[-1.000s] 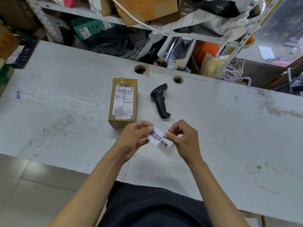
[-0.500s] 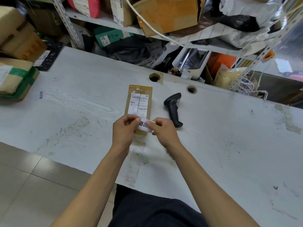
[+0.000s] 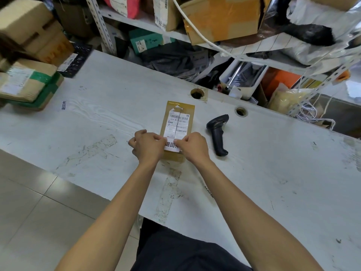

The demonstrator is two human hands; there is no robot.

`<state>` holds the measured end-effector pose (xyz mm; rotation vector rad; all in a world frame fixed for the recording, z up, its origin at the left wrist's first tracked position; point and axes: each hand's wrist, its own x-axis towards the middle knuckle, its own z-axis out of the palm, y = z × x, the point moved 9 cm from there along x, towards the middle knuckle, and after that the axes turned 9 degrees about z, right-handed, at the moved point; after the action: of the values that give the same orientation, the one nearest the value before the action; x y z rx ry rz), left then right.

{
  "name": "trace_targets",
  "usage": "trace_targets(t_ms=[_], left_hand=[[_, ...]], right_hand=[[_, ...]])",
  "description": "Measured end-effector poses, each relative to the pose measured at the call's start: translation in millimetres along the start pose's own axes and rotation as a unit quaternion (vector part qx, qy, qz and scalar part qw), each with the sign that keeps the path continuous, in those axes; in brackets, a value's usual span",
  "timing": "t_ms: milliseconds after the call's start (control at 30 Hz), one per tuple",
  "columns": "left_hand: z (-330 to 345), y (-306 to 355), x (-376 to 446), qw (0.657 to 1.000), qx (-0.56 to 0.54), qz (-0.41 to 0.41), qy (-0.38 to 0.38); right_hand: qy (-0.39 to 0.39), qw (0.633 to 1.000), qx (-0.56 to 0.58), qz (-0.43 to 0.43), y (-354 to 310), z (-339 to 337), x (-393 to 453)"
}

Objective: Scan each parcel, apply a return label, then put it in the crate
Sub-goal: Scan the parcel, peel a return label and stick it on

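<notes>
Beside the scanner (image 3: 217, 134), both hands (image 3: 149, 146) (image 3: 192, 146) apparently pinch the return label (image 3: 172, 146) onto the parcel (image 3: 176, 122).

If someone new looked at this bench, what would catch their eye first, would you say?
Both hands, the left hand and the right hand, meet mid-table, pinching a white return label with bold black characters over the near end of a slim brown cardboard parcel. Just right of it lies a black handheld barcode scanner.
</notes>
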<state>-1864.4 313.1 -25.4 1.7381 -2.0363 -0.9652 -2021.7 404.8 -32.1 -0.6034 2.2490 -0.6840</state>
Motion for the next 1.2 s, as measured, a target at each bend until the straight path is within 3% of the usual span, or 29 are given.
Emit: trace_targets(t_ms=[167, 300, 433, 500, 600, 700, 800, 1000, 1200], left_hand=[[3, 0, 1, 0.998, 0.054, 0.012, -0.017], [-3, -5, 9, 0.994, 0.107, 0.019, -0.032], [5, -9, 16, 0.993, 0.053, 0.069, -0.075], [6, -5, 16, 0.988, -0.021, 0.11, -0.106], [10, 5, 9, 0.959, -0.041, 0.171, -0.223], [20, 14, 2, 0.917, 0.051, 0.245, -0.312], [30, 12, 1, 0.893, 0.061, 0.272, -0.354], [30, 19, 2, 0.904, 0.01, 0.274, -0.328], [31, 15, 2, 0.89, 0.009, 0.281, -0.359]], right_hand=[[0.043, 0.994, -0.099, -0.006, 0, 2, 5], [0.058, 0.992, -0.113, 0.016, 3, -8, 5], [0.058, 0.992, -0.115, 0.015, 17, -10, 5], [0.058, 0.997, -0.056, -0.015, 20, -11, 1], [-0.011, 0.997, 0.049, -0.056, 16, -10, -11], [-0.102, 0.989, 0.048, -0.093, 11, 3, -20], [-0.124, 0.988, 0.046, -0.075, 14, 9, -18], [-0.053, 0.996, -0.009, -0.07, 11, 10, -14], [-0.09, 0.988, -0.097, -0.08, 6, 16, -17]])
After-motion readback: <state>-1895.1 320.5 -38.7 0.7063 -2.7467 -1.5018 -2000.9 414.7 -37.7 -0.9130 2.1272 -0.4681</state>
